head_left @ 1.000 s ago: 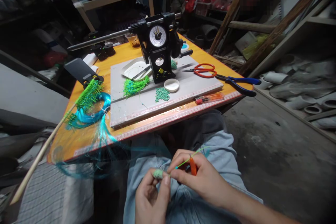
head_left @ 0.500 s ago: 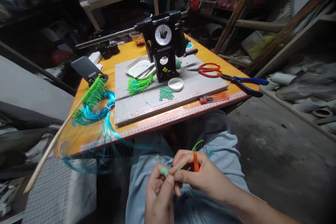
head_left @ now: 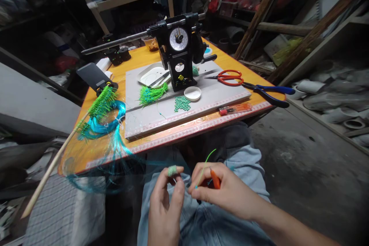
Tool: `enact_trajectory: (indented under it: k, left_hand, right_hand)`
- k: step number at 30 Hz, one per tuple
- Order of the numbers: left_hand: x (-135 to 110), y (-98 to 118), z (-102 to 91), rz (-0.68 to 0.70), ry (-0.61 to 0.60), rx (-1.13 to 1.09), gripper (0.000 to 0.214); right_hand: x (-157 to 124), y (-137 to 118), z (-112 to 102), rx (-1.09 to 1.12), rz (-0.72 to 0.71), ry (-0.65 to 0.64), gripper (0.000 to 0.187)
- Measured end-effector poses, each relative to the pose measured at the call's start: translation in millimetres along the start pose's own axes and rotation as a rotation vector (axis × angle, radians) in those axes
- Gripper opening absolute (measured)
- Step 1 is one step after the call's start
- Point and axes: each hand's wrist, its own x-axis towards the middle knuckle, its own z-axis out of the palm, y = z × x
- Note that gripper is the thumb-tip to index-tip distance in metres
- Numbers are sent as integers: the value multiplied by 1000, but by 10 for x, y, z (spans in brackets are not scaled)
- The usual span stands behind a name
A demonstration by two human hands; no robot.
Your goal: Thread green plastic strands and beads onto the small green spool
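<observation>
Above my lap, my left hand (head_left: 167, 207) has its thumb and index finger apart, with no object visible between them. Pale green tape (head_left: 172, 170) is wrapped round its index finger. Just to the right, my right hand (head_left: 221, 188) pinches a thin bright green line (head_left: 206, 165) with a small blue bead or knot at its lower end by the thumb. An orange-handled tool (head_left: 215, 179) is also tucked in that hand; its working end is mostly hidden by the fingers. A narrow gap separates the two hands.
On the table's grey board (head_left: 155, 121) stand a black winding machine (head_left: 181, 54), a bundle of green lines (head_left: 152, 93), green beads (head_left: 182, 103) and a white dish (head_left: 192, 93). Red-handled scissors (head_left: 230, 78), pliers (head_left: 271, 94) and a cutter (head_left: 235, 108) lie right. Blue line coils (head_left: 99, 128) hang over the left edge.
My left hand has drawn away to the left from my right hand, and its thumb and index finger have parted. My right hand still pinches the green line.
</observation>
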Motion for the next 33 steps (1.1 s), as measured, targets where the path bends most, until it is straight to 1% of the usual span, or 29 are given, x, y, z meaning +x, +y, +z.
enact_trajectory:
  k: [1, 4, 6, 8, 10, 11, 12, 14, 15, 16, 17, 19, 23, 26, 33]
  left_hand:
    - [39, 31, 3, 11, -21, 38, 26]
    - [137, 113, 62, -6, -152, 47, 28]
    - [178, 157, 115, -34, -182, 12, 18]
    - [202, 186, 152, -53, -124, -51, 7]
    - [215, 195, 161, -43, -30, -115, 8]
    - [219, 191, 157, -40, 16, -131, 6]
    - [221, 183, 148, -46, 59, -138, 6]
    - [219, 157, 128, -83, 125, -145, 15]
    - [214, 143, 119, -107, 152, -153, 19]
    - [209, 129, 112, -128, 176, -166, 21]
    - [202, 118, 108, -137, 195, -181, 21]
    - [191, 101, 104, -137, 212, -200, 18]
    - [180, 90, 106, -117, 221, -221, 25]
    - [177, 80, 110, -105, 210, -239, 31]
    - [155, 35, 120, -108, 172, -275, 34]
  right_hand:
    - [13, -15, -3, -57, -15, -36, 11]
    - [43, -60, 13, -197, -70, -146, 11]
    - [63, -103, 11, -247, -94, -196, 9]
    - [103, -166, -41, -304, -129, -249, 6]
    - [184, -251, -164, -413, -189, -271, 4]
    - [244, -300, -251, -493, -237, -235, 7]
    - [316, -352, -349, -584, -290, -159, 10]
    - [487, -456, -547, -796, -388, 93, 13]
    - [578, -505, -632, -913, -405, 217, 14]
    - [666, -549, -700, -1030, -398, 303, 14]
    - [749, -586, -746, -1125, -379, 358, 14]
    - [888, -636, -776, -1239, -342, 376, 13]
    - [1051, -638, -696, -1256, -355, 347, 15]
    - [1099, -609, -657, -1249, -370, 340, 14]
    - [1113, -629, -713, -1216, -399, 276, 14]
